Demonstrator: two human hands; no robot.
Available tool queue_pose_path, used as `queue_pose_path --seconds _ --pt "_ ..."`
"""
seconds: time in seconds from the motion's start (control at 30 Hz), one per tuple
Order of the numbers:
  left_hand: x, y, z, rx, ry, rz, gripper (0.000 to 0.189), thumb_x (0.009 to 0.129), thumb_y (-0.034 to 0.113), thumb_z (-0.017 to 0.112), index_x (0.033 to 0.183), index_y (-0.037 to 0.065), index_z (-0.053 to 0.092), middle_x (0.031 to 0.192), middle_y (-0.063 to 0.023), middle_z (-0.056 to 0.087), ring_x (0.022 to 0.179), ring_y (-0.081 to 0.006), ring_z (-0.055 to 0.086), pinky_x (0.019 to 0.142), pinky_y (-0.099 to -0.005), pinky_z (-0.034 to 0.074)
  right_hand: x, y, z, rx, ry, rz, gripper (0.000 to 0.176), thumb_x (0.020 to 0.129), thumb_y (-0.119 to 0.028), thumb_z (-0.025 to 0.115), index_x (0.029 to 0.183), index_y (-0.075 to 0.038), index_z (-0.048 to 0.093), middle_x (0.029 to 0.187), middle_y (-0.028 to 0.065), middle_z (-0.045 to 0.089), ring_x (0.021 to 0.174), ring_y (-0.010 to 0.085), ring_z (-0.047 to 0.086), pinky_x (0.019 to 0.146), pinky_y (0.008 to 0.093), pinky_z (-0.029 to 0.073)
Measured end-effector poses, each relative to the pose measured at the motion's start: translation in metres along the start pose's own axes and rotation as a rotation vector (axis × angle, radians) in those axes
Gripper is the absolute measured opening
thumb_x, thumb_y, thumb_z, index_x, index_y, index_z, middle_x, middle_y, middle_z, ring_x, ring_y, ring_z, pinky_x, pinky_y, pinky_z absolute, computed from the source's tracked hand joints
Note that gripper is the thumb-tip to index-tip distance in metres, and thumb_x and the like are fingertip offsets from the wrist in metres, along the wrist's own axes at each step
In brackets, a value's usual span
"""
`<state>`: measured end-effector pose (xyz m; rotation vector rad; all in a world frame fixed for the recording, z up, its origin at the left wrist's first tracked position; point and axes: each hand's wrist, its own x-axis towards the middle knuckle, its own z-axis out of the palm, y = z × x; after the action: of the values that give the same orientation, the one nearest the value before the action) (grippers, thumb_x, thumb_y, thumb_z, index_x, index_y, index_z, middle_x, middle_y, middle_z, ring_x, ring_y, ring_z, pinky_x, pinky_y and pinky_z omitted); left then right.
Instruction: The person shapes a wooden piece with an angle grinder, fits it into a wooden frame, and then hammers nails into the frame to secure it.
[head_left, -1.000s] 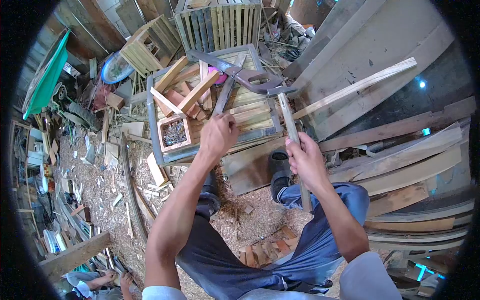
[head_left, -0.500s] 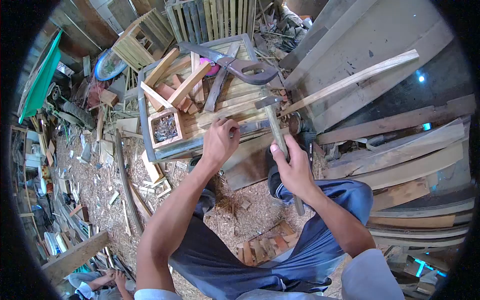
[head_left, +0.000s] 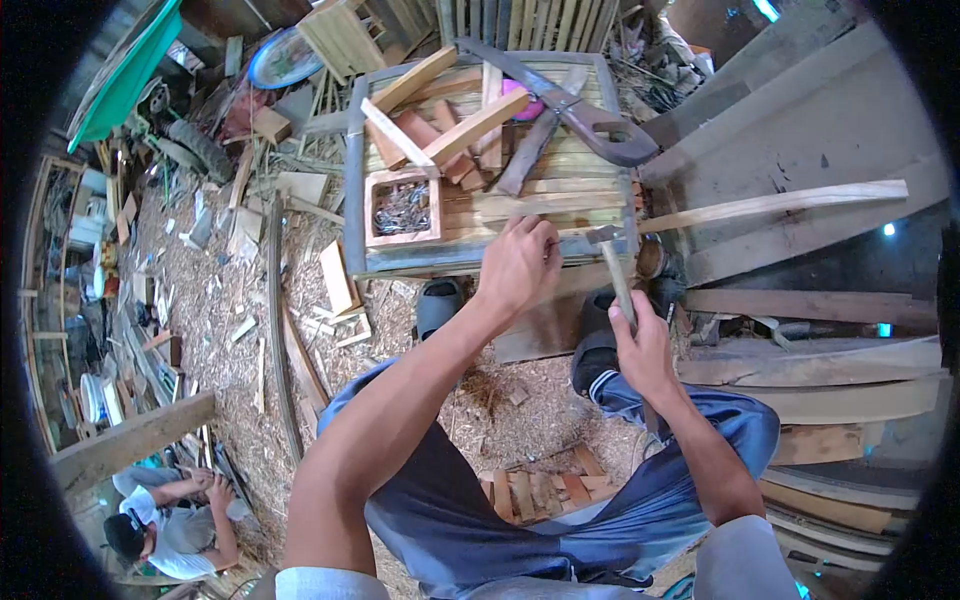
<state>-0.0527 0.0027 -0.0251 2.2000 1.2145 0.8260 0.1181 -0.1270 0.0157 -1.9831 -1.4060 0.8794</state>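
My right hand (head_left: 643,345) grips the wooden handle of a hammer (head_left: 612,262), whose metal head sits just above the near edge of a slatted wooden bench (head_left: 480,215). My left hand (head_left: 520,265) rests on that same edge, fingers pinched together right beside the hammer head; whatever they pinch is too small to make out. On the bench lie a small wooden box of nails (head_left: 403,208), several short wood blocks (head_left: 455,135) and a large machete-like blade (head_left: 570,105). A long thin wooden slat (head_left: 790,203) reaches from the bench out to the right.
Sawdust and offcuts cover the ground. Slatted crates (head_left: 345,35) stand behind the bench, heavy planks (head_left: 830,360) are stacked at the right. My sandalled feet (head_left: 440,300) are under the bench edge. Another person (head_left: 165,520) crouches at lower left beside a beam (head_left: 125,440).
The hammer has come down from a raised position to the bench edge, close to my left hand. My left hand stayed on the bench. The view swung, bringing the crouching person into sight.
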Motion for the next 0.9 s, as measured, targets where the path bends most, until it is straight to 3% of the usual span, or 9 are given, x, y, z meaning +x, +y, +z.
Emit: queue_pose_path --seconds 0.3,0.53,0.9 --pt "-0.004 0.000 -0.009 -0.102 -0.030 -0.042 0.012 0.078 0.006 0.065 0.089 0.002 0.063 0.089 -0.0171 0.066 0.087 -0.0369 0.063 0.076 -0.0448 0.052 -0.008 0.000 -0.005 0.039 0.031 -0.056 0.017 0.097 -0.017 0.056 0.104 -0.001 0.055 0.079 0.0232 0.063 0.077 0.0436 0.064 0.066 0.0450 0.048" --pt "0.005 0.006 0.007 -0.095 -0.007 0.044 0.012 0.084 0.005 0.065 0.095 0.003 0.066 0.091 -0.0167 0.067 0.092 -0.0374 0.061 0.080 -0.0441 0.050 -0.009 0.029 -0.001 -0.005 0.023 -0.092 0.022 0.097 -0.021 0.053 0.105 0.000 0.050 0.080 0.0285 0.062 0.080 0.0500 0.060 0.068 0.0558 0.044" --pt "0.021 0.037 0.036 -0.038 -0.076 0.040 0.009 0.080 0.007 0.066 0.088 0.003 0.067 0.088 -0.0133 0.068 0.087 -0.0354 0.060 0.080 -0.0439 0.049 -0.002 0.036 -0.010 0.035 0.156 -0.019 0.022 0.098 -0.021 0.051 0.104 0.000 0.049 0.080 0.0273 0.062 0.081 0.0491 0.060 0.069 0.0551 0.044"
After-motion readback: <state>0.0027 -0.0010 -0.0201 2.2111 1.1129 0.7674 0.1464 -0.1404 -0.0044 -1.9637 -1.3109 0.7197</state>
